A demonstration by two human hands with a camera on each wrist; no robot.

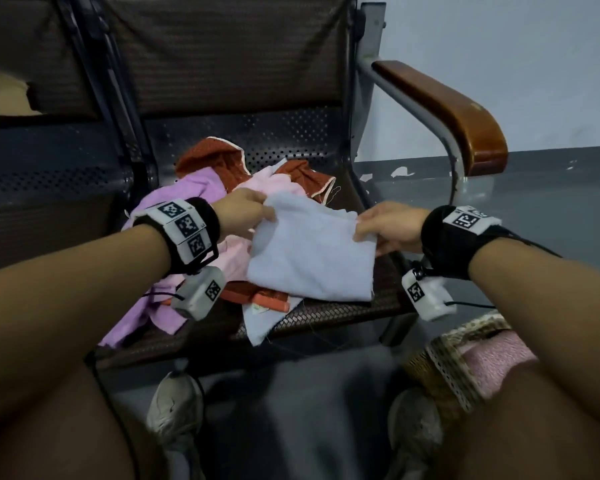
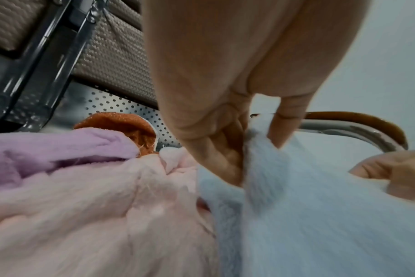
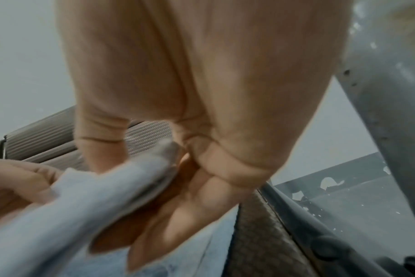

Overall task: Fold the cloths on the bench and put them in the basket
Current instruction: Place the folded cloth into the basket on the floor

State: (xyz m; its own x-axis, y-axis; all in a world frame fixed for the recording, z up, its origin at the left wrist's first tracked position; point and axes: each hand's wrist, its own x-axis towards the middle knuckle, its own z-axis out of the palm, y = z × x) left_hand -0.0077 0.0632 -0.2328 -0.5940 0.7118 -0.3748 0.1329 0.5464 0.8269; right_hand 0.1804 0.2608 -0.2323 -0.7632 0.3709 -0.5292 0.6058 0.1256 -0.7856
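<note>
Holding the pale blue cloth (image 1: 312, 258) taut above the pile on the bench (image 1: 343, 310), my left hand (image 1: 245, 211) and right hand (image 1: 388, 226) each pinch a top corner (mid-fold, I judge). Next: bring corners together, then reach the basket (image 1: 447, 368).

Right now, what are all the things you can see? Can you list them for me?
pale blue cloth: 1, held up over the seat by both hands
lilac cloth: 1, left side of the pile
pink cloth: 1, middle of the pile
rust-orange cloth: at least 1, back of the pile
bench: 1, dark woven pads, perforated metal
armrest: 1, brown wood, right end of the bench
basket: 1, tan woven, floor at lower right, pink cloth inside
shoes: 2, whitish, on the floor
left hand: pinches the blue cloth's left corner
right hand: pinches its right corner
</note>
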